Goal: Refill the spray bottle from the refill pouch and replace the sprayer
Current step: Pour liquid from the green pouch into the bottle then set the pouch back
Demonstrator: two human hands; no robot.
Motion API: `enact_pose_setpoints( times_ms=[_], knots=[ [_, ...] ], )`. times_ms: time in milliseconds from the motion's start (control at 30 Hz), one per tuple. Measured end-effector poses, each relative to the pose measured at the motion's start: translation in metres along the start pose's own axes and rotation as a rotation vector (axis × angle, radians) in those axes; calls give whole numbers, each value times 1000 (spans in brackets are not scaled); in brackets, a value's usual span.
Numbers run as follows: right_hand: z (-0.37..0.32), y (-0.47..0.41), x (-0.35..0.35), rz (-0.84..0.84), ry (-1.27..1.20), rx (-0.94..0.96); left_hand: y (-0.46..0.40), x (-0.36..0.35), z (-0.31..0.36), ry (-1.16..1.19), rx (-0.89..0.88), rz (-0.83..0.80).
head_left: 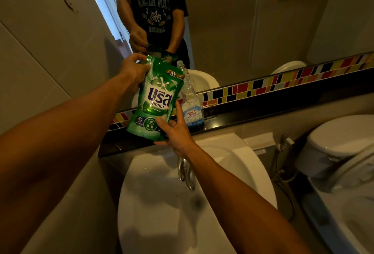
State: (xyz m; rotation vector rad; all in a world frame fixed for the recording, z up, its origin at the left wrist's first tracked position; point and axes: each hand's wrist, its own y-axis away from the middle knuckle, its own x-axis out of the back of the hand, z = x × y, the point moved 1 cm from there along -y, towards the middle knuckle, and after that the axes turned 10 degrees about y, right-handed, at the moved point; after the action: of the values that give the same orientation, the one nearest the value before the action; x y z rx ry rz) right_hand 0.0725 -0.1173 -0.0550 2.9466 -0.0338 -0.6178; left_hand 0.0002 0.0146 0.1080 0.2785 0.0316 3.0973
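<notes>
A green refill pouch [156, 99] (white and dark lettering on its front) is held upright above the sink. Just behind it, a clear spray bottle [191, 99] stands on a dark ledge, its neck open, sprayer off.

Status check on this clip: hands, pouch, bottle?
Left hand grips top corner of green refill pouch; right hand supports its bottom. Clear plastic spray bottle upright on black ledge, sprayer off, neck open. Pouring not started. Nothing obstructing.
</notes>
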Motion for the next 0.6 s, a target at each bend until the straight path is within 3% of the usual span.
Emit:
enact_pose_setpoints(
  times_ms=[600],
  knots=[
    [2, -3, -5, 2, -39, -2, -8, -6, 6, -84, 5, -3]
  ],
)
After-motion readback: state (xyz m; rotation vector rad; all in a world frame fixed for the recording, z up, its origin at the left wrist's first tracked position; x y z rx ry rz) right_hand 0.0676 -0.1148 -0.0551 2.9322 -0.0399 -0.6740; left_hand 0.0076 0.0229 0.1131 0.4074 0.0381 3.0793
